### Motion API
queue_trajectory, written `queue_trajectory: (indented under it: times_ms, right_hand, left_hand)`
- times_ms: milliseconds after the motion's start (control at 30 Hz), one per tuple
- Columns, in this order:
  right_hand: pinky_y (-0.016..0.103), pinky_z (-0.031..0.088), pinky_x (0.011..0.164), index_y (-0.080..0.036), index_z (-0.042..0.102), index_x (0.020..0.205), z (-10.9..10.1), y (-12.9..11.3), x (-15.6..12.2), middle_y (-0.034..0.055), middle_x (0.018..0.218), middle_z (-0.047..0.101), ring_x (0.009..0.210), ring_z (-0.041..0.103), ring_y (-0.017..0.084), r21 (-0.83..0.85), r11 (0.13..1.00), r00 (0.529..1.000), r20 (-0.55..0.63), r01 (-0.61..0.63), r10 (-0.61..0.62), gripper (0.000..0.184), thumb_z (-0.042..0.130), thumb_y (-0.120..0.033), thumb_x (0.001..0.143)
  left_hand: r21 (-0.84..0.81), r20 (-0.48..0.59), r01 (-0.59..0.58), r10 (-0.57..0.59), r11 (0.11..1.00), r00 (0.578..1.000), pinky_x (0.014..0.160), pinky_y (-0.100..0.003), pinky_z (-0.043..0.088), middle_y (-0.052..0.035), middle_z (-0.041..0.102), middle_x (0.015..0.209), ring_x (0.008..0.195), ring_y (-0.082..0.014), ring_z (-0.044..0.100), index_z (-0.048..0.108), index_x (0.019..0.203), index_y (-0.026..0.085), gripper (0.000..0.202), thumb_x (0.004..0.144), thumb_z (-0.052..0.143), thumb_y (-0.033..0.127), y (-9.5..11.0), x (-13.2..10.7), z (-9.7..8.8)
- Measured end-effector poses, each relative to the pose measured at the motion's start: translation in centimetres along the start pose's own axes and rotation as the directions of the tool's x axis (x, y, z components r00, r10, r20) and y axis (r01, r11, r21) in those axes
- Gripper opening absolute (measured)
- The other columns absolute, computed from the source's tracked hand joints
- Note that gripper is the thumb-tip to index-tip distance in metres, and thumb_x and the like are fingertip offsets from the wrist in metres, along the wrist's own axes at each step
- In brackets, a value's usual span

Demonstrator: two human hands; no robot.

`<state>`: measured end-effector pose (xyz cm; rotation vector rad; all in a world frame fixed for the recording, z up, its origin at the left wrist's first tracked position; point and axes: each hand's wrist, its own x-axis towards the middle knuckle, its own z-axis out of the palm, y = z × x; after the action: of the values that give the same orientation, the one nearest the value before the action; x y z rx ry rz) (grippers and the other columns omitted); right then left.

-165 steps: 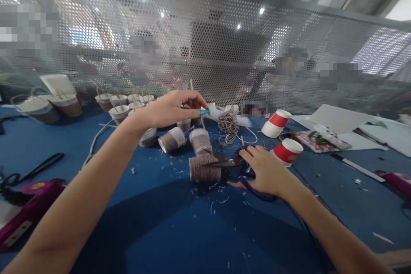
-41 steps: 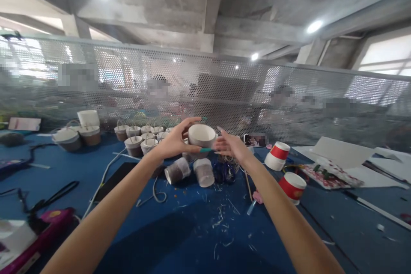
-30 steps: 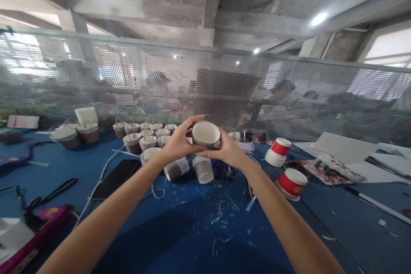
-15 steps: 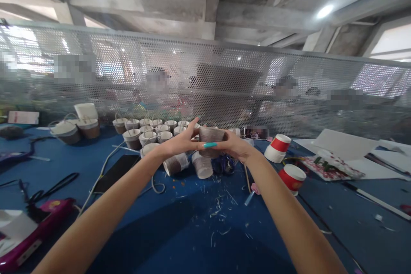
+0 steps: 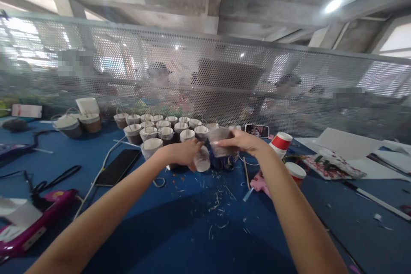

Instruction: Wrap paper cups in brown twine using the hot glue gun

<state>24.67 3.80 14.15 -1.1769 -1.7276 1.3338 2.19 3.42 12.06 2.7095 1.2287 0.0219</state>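
Note:
My right hand point(image 5: 242, 140) is closed on a small grey-brown cup point(image 5: 221, 143), apparently wrapped in cord, and holds it tilted above the table. To its left, my left hand point(image 5: 184, 154) reaches down with curled fingers around the side of a pale cup point(image 5: 203, 161) that lies tipped over. The far side of that grip is hidden. Behind my hands stand several small white-lined baskets point(image 5: 152, 147) with thin looped handles. A dark blue shiny object point(image 5: 227, 162) sits just under the raised cup.
A pink glue gun point(image 5: 261, 184) lies by my right forearm, near red-and-white paper cups point(image 5: 282, 140). At left are a black phone point(image 5: 118, 167), a cord and a magenta power strip point(image 5: 38, 222). Thread scraps litter the blue table point(image 5: 180, 231); a perforated metal screen point(image 5: 128, 68) stands behind.
Both hands held the grey-brown cup before. My left hand has let go and moved left and down to the tipped cup; my right hand keeps the first cup, shifted slightly right.

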Motion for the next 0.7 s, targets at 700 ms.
queue_trajectory:
  times_ms: [700]
  right_hand:
    - [0.045, 0.055, 0.083, -0.022, 0.067, 0.104, -2.5, -0.3, -1.0, 0.0125, 0.108, 0.071, 0.095, 0.068, 0.031, -0.293, 0.956, 0.990, -0.126, 0.026, -0.065, 0.053, 0.083, -0.042, 0.058]
  left_hand:
    - [-0.146, 0.043, -0.081, 0.088, 0.986, 0.995, 0.098, -0.032, 0.040, -0.0179, 0.033, 0.151, 0.133, -0.0301, 0.041, 0.028, 0.142, 0.013, 0.081, 0.075, 0.063, 0.041, 1.4, 1.8, 4.4]
